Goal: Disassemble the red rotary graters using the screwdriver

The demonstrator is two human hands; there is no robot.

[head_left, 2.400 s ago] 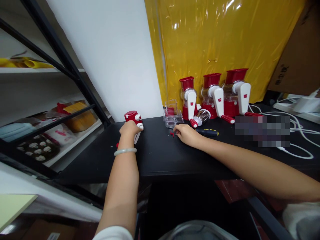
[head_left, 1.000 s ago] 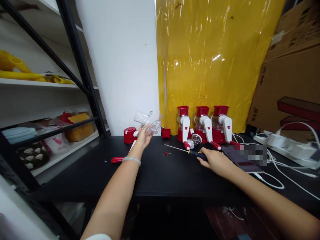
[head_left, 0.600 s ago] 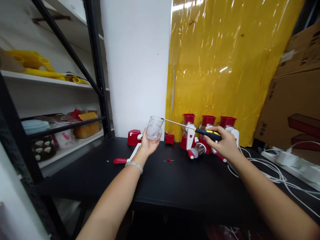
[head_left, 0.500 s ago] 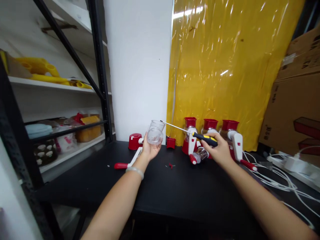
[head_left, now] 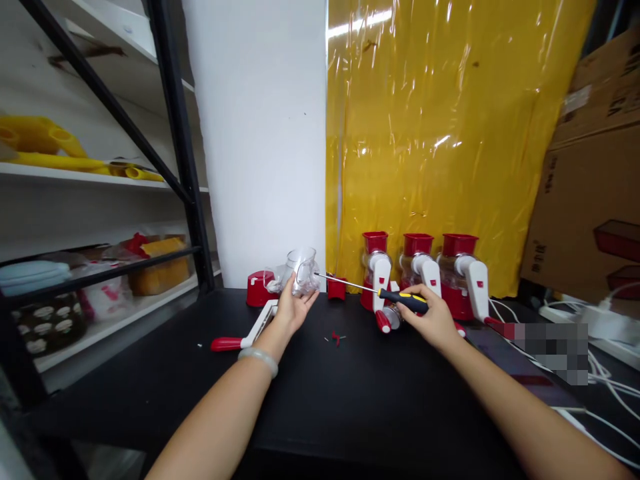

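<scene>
My left hand holds a clear plastic grater housing above the black table, fingers behind and under it. In my right hand is a screwdriver with a black and yellow handle, its thin shaft pointing left. The tip is at the housing's right side; I cannot tell whether it touches. Below my left hand lies a white crank arm with a red handle. A red base stands behind it. Small red parts and screws lie on the table between my hands.
Several assembled red and white rotary graters stand along the back right. A red piece lies by the yellow plastic curtain. A shelf rack borders the left; white cables, a dark tablet-like slab and a cardboard box occupy the right.
The clear housing has been tilted and turned in my left hand, showing a side spout. The screwdriver tip has come down from the housing's rim to its side. The view has shifted slightly right.
</scene>
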